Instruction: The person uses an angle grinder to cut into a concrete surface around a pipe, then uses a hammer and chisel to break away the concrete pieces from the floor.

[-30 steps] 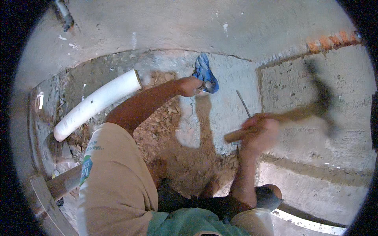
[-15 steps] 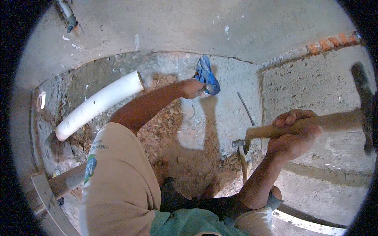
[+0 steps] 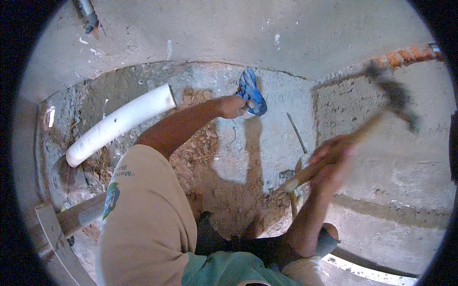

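Note:
My left hand (image 3: 232, 106) is stretched forward over the rough floor, its fingers closed around a crumpled blue cloth (image 3: 253, 93). A small bit of metal seems to show beside the fingers; what the cloth wraps, if anything, is hidden. My right hand (image 3: 331, 155), smeared by motion, grips the wooden handle of a hammer (image 3: 365, 128). Its dark head is blurred and raised to the right, in front of the rough wall. Below the hammer's handle end, a second hammer (image 3: 287, 174) with a light handle rests near the broken ground. Beyond it lies a thin metal rod (image 3: 296, 132).
A white plastic pipe (image 3: 121, 125) lies on the left side of the floor. Reddish rubble (image 3: 193, 150) covers the ground below my left arm. Wooden boards (image 3: 62, 243) stand at the lower left. Plastered walls (image 3: 210, 33) close in ahead and at right; a pipe end (image 3: 89, 20) sticks out.
The hammer in my right hand has swung, its head moving up and left and its handle end down and left. My left hand stays on the blue cloth, almost still.

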{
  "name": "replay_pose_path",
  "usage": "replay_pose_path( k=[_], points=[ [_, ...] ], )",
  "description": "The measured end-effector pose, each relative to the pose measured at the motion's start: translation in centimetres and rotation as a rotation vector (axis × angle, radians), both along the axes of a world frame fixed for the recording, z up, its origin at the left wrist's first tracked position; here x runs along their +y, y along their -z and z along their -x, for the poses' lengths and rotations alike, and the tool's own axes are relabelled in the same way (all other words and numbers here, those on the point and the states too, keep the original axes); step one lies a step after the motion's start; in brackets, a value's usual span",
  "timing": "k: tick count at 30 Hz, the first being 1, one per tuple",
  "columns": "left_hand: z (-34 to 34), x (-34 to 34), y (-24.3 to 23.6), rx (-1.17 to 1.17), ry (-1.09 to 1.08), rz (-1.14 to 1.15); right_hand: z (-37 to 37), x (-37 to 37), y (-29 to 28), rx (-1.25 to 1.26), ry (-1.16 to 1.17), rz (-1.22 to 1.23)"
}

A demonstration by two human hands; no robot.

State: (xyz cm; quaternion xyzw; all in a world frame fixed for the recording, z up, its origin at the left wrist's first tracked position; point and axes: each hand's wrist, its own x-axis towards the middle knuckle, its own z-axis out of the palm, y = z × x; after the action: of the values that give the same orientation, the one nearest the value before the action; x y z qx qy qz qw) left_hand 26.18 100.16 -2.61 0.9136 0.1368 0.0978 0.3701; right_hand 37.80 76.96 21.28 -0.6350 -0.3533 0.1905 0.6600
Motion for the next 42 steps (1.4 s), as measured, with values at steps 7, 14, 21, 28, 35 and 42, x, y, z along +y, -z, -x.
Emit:
replay_pose_path(
  k=[7, 14, 21, 28, 35, 42],
  points=[
    [-1.7, 0.1, 0.5, 0.035, 0.07, 0.08, -1.2, -2.4, 13.0, -0.852, 0.037, 0.52],
    [-0.3, 1.3, 0.9, 0.076, -0.004, 0.001, 3.2, -1.3, 6.9, 0.047, 0.026, 0.535],
    [-0.5, 0.4, 0.3, 0.144, 0.057, -0.047, 2.1, 3.8, -5.6, -0.081, 0.13, -0.363],
    [-0.5, 1.2, 0.9, -0.041, 0.039, 0.011, 3.7, -3.4, 15.6, 0.005, -0.061, 0.636],
    [-0.5, -0.5, 0.9, 0.026, 0.046, -0.019, 2.8, 0.6, -1.4, -0.191, 0.21, 0.111],
    [-1.1, 0.3, 0.7, 0.049, 0.043, -0.039, 2.7, -0.1, 7.5, -0.635, 0.095, 0.376]
  ],
)
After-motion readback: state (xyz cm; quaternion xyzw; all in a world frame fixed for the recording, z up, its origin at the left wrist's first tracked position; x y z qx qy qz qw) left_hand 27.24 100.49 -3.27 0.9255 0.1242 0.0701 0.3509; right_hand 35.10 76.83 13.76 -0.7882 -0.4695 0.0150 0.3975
